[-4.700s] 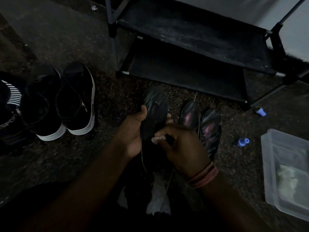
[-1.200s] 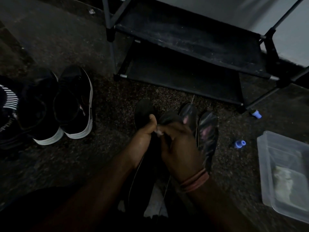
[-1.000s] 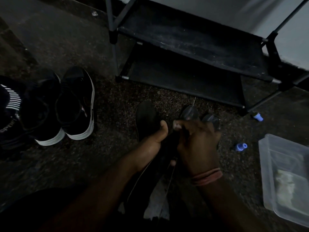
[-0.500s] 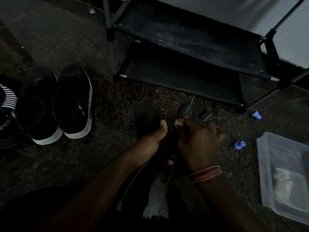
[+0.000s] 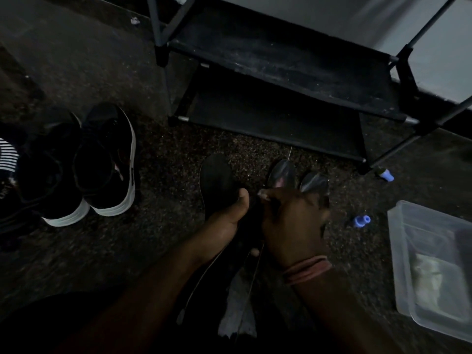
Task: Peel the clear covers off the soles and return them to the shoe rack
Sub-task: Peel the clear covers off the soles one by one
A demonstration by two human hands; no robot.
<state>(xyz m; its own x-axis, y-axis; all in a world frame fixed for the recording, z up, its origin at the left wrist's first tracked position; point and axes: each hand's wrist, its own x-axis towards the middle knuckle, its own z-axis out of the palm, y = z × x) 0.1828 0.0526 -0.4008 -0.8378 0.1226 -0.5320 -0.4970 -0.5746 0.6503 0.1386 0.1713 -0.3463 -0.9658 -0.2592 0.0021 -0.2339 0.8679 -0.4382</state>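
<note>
My left hand (image 5: pixel 227 221) grips a dark sole (image 5: pixel 217 182) from the left, thumb across its top, toe pointing away from me. My right hand (image 5: pixel 293 221) pinches the edge of the clear cover (image 5: pixel 263 194) at the sole's right side. Two more soles in shiny clear covers (image 5: pixel 282 173) lie on the floor just beyond my right hand, partly hidden by it. The black shoe rack (image 5: pixel 281 62) stands ahead with both shelves bare. A crumpled clear cover (image 5: pixel 238 307) lies on the floor under my wrists.
A pair of black sneakers with white soles (image 5: pixel 102 164) stands at the left, beside another dark shoe and a striped item. A clear plastic box (image 5: pixel 434 267) sits at the right. Two small blue caps (image 5: pixel 361 221) lie on the speckled floor near the rack's leg.
Over the earlier frames my right hand pulled the shiny cover off toward the right, baring the dark matte sole in my left hand. In the last half second almost nothing moved.
</note>
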